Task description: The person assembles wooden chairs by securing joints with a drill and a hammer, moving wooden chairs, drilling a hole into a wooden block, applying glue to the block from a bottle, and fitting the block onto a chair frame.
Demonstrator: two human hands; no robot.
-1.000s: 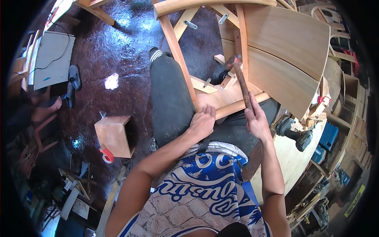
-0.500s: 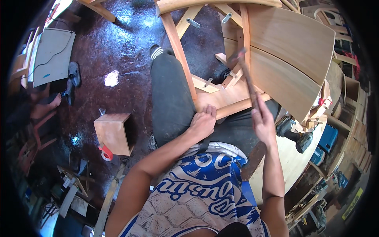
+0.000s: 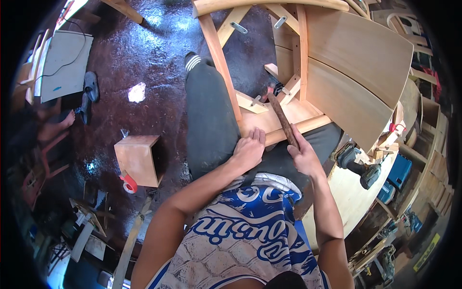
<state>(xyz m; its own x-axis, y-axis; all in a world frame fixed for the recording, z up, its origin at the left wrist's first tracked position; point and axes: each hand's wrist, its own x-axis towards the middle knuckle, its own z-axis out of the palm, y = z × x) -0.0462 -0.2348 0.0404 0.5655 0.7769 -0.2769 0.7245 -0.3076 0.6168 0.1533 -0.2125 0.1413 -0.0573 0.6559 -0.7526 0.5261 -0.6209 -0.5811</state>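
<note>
Wooden frame steadied across the lap, hammer angled over it

Pale timber rails rise between the seated person's legs, with the near rail lying across the right thigh; that position probably lets the body act as a stand and leaves an arm free for the tool. Metal brackets sit on the angled corner braces, and a broad panel flanks the frame on the right.

The left hand lies over the near rail's left end, fingers together and bent, likely to keep that corner from shifting. Its underside is hidden, so I cannot tell whether it grips or only presses.

The right hand is closed around the lower end of the hammer's handle, which suggests room for a swing. The hammer's head points away into the frame, too blurred to tell whether it touches anything.
</note>
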